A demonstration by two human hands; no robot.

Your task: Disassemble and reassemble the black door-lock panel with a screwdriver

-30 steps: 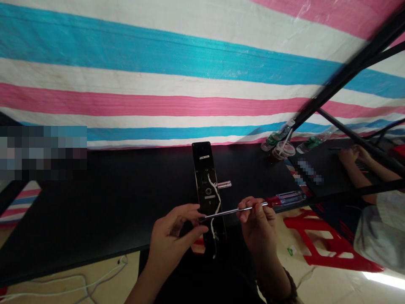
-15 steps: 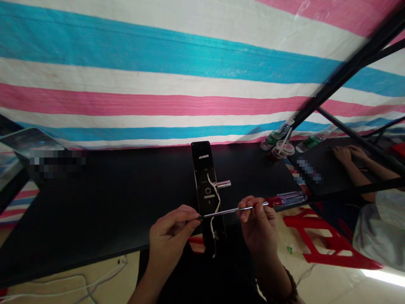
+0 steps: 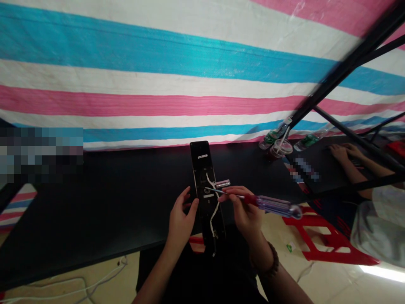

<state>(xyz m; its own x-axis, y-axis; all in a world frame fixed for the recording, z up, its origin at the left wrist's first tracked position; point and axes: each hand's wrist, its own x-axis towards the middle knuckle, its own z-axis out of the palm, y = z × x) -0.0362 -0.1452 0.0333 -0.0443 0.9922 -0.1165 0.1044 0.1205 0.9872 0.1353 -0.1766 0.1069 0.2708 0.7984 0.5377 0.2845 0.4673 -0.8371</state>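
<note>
A long black device panel [image 3: 200, 159], which looks like the body of a door lock, lies over the table's front edge with its near end above my lap. A white cable [image 3: 212, 217] runs along it, and a silver-pink metal piece [image 3: 223, 183] sticks out at its right side. My right hand [image 3: 248, 213] holds a screwdriver [image 3: 274, 205] with a red and clear purple handle, its fingers close round the shaft. The screwdriver's tip is over the round fitting in the panel's middle. My left hand [image 3: 182, 217] is at the panel's left edge, thumb and fingers apart.
On the black table [image 3: 110, 202], a plastic cup with a straw [image 3: 281, 147] and a bottle [image 3: 274, 135] stand back right. Another person's hands [image 3: 341, 153] rest on the adjoining table. A red stool [image 3: 329, 238] and black frame bars [image 3: 335, 80] are at right.
My left hand has let go of the screwdriver's tip and moved to the panel's left edge. My right hand has brought the screwdriver leftward and up, its tip now over the panel.
</note>
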